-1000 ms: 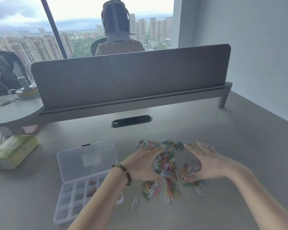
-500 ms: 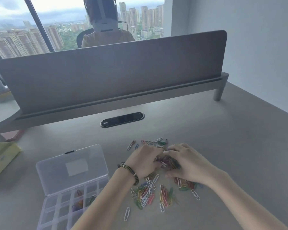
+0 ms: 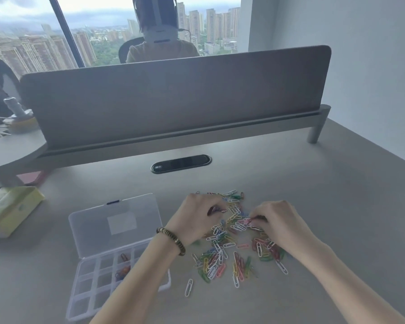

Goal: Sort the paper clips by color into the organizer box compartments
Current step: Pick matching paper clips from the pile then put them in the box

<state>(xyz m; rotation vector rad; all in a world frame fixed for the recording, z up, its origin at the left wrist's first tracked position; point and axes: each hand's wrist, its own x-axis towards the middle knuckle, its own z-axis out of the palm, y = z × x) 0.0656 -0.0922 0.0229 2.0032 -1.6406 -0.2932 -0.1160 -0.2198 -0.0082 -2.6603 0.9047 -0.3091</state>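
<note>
Half a second on, both hands have drawn apart over the heap, each coming away with clips pinched in its fingers, where before they met at the middle of it.

At far left a yellow tissue pack (image 3: 12, 208) lies on the grey desk (image 3: 337, 206). Next comes the clear organizer box (image 3: 98, 284), lid thrown back flat, with a few reddish and orange clips already lying in two compartments of its near-right column; the other cells that show look bare. The left hand (image 3: 197, 218), a beaded bracelet (image 3: 171, 240) at the wrist, has its fingers curled round a small bunch of dark red clips at the heap's far-left edge. Between the hands spreads the loose pile of paper clips (image 3: 229, 251), in white, yellow, green, red, pink and blue, with one white stray (image 3: 189, 287) lying apart toward the person. The right hand (image 3: 281, 223) pinches pink and white clips at the heap's right side.

By their look the clips are light, stiff coated wire, slick on the desktop and apt to hook into one another. A fingertip pinch across one clip's loop would seem the surest hold, with a slight shake to free any hangers-on of the wrong colour. Most of the sorting appears yet to be done.
</note>
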